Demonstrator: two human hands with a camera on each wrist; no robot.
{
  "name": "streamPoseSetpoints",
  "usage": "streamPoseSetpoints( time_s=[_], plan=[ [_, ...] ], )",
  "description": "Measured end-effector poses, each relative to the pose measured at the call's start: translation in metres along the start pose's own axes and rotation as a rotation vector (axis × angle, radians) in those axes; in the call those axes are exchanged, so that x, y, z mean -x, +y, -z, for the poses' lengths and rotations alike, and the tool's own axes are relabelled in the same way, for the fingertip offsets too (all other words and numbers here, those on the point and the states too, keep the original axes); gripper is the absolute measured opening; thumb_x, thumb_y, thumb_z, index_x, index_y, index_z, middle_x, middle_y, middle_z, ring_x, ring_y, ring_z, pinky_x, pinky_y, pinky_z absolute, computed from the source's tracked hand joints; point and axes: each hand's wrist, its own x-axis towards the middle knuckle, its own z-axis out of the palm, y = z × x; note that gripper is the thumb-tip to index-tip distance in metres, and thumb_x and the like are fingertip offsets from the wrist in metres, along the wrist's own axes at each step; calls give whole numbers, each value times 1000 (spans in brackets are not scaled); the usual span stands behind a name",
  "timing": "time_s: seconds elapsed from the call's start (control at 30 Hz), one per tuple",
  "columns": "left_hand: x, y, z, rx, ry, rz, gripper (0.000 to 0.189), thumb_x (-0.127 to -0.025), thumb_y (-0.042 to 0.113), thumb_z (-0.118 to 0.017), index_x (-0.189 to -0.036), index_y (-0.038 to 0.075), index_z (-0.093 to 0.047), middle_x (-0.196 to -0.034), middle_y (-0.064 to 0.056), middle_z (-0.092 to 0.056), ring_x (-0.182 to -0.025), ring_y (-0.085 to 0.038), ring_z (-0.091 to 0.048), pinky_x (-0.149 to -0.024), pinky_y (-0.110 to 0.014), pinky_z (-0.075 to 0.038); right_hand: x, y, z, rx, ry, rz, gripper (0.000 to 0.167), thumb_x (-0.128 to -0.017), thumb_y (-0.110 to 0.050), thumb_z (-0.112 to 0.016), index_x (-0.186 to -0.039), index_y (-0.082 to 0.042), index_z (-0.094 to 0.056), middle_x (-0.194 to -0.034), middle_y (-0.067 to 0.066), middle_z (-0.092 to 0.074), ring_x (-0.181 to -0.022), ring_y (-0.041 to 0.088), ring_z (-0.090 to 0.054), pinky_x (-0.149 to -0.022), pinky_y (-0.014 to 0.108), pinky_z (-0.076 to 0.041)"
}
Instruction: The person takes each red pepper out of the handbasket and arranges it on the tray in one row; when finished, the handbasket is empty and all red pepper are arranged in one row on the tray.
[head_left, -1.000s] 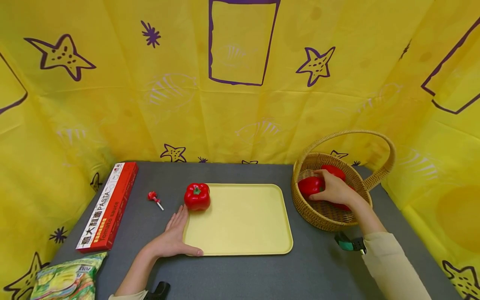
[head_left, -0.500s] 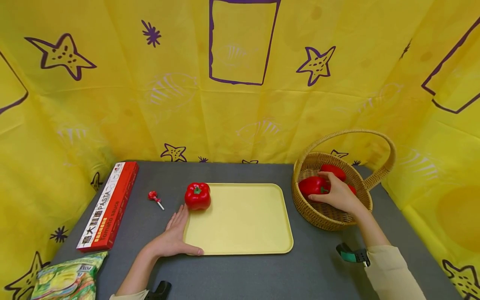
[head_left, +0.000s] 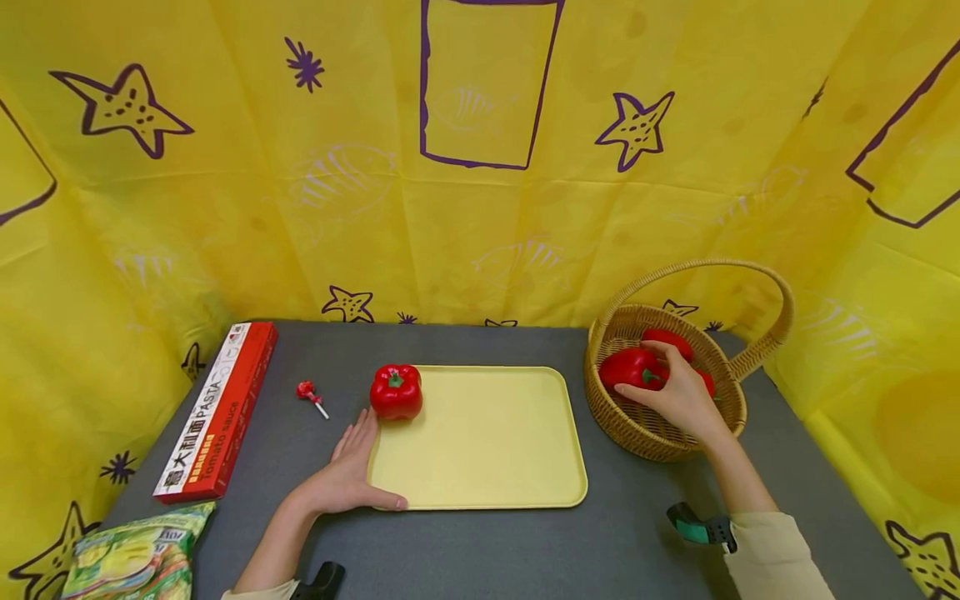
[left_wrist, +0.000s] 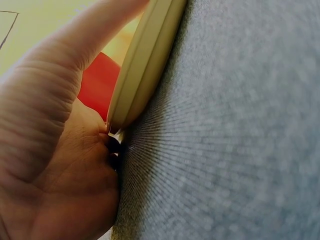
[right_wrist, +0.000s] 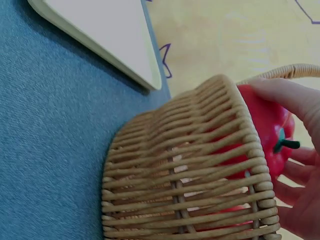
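Inside the wicker basket [head_left: 637,433], my right hand [head_left: 686,400] grips a red bell pepper [head_left: 628,368], thumb on the near side and fingers across the far side. Its green stem points toward the palm in the right wrist view, where the pepper [right_wrist: 265,125] rises above the basket's rim. More red peppers [head_left: 670,342] lie behind and under it, partly hidden by the hand. My left hand [head_left: 341,479] rests with spread, straight fingers along the left edge of the yellow tray [head_left: 480,450], thumb at its near corner. Another red bell pepper [head_left: 396,393] sits on the tray's far-left corner.
Left of the tray lies a lollipop [head_left: 309,396]. Farther left is a red and white pasta box [head_left: 217,412], with a green and yellow packet [head_left: 138,554] in front of it. The basket's tall handle [head_left: 780,308] arches over its back. A yellow curtain [head_left: 480,208] surrounds the grey table.
The gripped pepper has turned so that its stem shows, and it has risen slightly. My right hand has shifted a little to the right. The left hand and tray stay put.
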Motion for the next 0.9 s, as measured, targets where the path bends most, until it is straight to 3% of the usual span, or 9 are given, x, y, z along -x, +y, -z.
streamPoseSetpoints(
  time_s=[0.17,0.33,0.57,0.9],
  plan=[
    [-1,0,1,6,3,-3,140,-62,49,-87,-151,-8,4,-159,-26,6,-145,-41,11,-113,-58,4,5,-4,-3,0,104,28,83,-79,-46,-79,-142,-9,-39,-137,22,-48,-115,43,-51,-86,60,-48],
    [0,1,1,11,4,-5,139,-63,48,-88,-151,-9,4,-159,-26,7,-145,-41,11,-112,-58,4,10,-13,-2,-1,155,59,79,-79,-44,-80,-140,-11,-43,-136,19,-50,-114,42,-52,-86,60,-48],
    [2,2,1,20,1,0,139,-63,48,-88,-151,-9,4,-159,-26,7,-145,-41,11,-113,-58,5,17,-28,2,-10,153,77,77,-79,-45,-80,-140,-14,-45,-134,18,-51,-112,40,-54,-86,58,-49],
    [1,1,1,19,6,-3,139,-63,48,-88,-152,-6,5,-160,-24,6,-145,-40,12,-113,-58,4,15,-49,-9,-25,131,113,79,-78,-46,-80,-142,-16,-45,-138,16,-51,-116,38,-52,-87,60,-47]
  ],
)
